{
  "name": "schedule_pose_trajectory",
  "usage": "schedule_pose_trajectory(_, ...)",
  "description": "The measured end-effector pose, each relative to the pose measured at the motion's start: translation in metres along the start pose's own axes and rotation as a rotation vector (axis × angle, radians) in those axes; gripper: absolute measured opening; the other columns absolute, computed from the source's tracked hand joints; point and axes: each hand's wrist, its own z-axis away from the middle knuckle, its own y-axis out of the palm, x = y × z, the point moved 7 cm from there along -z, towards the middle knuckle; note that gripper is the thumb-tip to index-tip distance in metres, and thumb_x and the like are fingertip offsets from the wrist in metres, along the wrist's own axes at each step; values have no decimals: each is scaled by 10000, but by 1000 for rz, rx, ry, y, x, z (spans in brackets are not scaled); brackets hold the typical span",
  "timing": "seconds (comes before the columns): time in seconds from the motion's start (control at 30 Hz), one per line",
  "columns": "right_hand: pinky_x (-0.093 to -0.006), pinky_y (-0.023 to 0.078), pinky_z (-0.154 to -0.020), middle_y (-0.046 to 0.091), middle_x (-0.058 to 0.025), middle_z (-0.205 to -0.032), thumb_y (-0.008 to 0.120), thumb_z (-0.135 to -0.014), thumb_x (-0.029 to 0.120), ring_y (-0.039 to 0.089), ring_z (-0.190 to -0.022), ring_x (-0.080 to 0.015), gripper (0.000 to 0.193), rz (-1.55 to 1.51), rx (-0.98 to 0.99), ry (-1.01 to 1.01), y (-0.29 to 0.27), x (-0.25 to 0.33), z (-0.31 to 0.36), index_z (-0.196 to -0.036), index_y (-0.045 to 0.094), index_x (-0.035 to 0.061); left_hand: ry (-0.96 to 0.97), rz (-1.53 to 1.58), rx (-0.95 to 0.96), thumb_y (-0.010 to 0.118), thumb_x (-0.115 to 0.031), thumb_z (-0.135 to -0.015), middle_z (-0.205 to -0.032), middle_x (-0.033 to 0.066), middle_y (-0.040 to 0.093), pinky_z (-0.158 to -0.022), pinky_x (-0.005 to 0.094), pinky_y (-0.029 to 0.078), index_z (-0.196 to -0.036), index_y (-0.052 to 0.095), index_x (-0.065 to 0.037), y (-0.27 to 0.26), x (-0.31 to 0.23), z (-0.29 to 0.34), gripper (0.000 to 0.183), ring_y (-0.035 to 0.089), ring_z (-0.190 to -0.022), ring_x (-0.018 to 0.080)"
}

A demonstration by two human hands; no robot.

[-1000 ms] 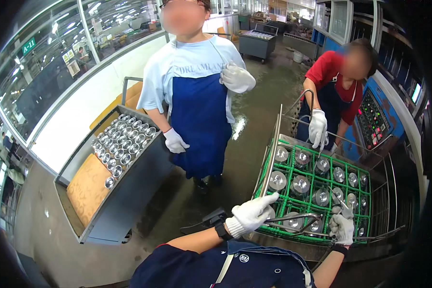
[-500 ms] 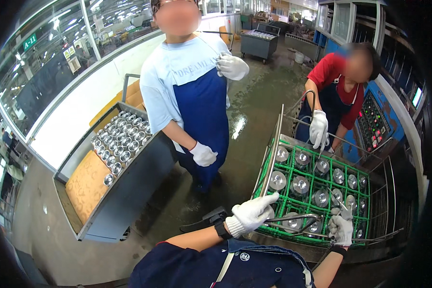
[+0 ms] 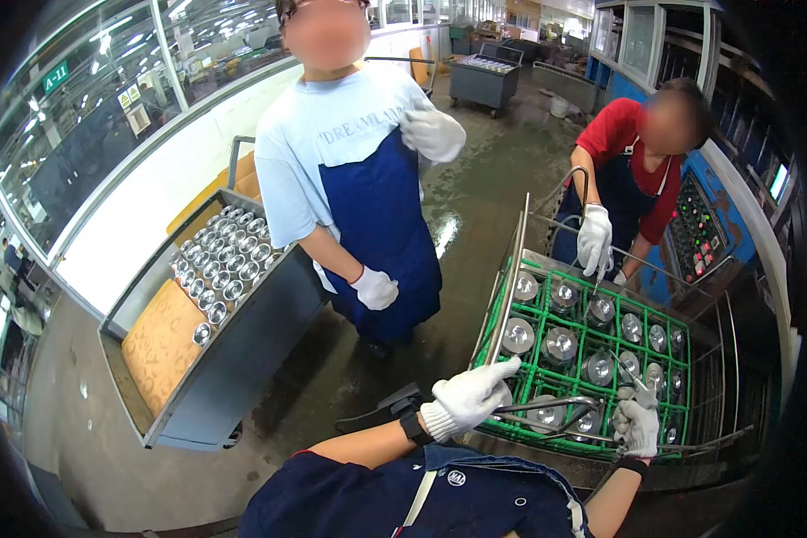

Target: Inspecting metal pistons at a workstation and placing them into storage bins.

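Note:
Both my hands wear white knit gloves. At the near left corner of a green-gridded metal basket, my left hand has its fingers closed around the basket frame, with the index finger stretched along it. A bent metal handle runs right from beside that hand. My right hand is over the near right part of the basket, closed on slender metal tongs that point up among the cells. Round, shiny glass pieces sit in the cells, one to a cell. The fingers beneath my right glove are partly hidden.
Across the basket, a co-worker in red reaches in with a gloved hand. Another person in a blue apron stands ahead. A grey cart with rows of glass pieces is left; a blue control panel is at right.
The person in the blue apron has shifted slightly, the apron swinging right and the lowered hand moving a little left. My hands and the basket look unchanged.

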Motion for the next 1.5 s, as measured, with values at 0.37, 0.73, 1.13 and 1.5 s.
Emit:
schedule_pose_trajectory(0.37,-281,487,-527,633,-43,-771,668,-737,64,572,-585,-152,330,41,-88,-162,-6,1,-7,-1056,632,-9,154,-28,-147,569,-88,-896,-1107,181,660,-825,383,533,-1383,504,-69,-8,-9,3,492,667,-947,327)
schedule_pose_trajectory(0.73,-327,556,-641,683,-109,-887,684,-749,0,667,-685,-209,444,-58,29,-104,-5,-6,-9,-1181,584,-26,4,11,-80,609,-46,-886,-1151,176,649,-858,375,521,-1374,521,-58,-9,-12,4,495,655,-1000,310)
schedule_pose_trajectory(1.13,-329,588,-770,688,-155,-1030,655,-732,-28,701,-845,-234,570,67,316,-120,10,5,-5,-1290,540,-45,-94,51,-229,458,118,-839,-1033,31,607,-795,220,470,-1387,512,-14,-7,-7,8,566,533,-818,84)
schedule_pose_trajectory(1.5,-279,534,-734,689,-70,-898,660,-789,15,666,-791,-159,576,-9,579,-73,20,14,9,-1349,523,31,-209,1,-358,505,93,-902,-1296,109,617,-962,262,455,-1373,530,-5,-11,-15,13,481,590,-1116,152)
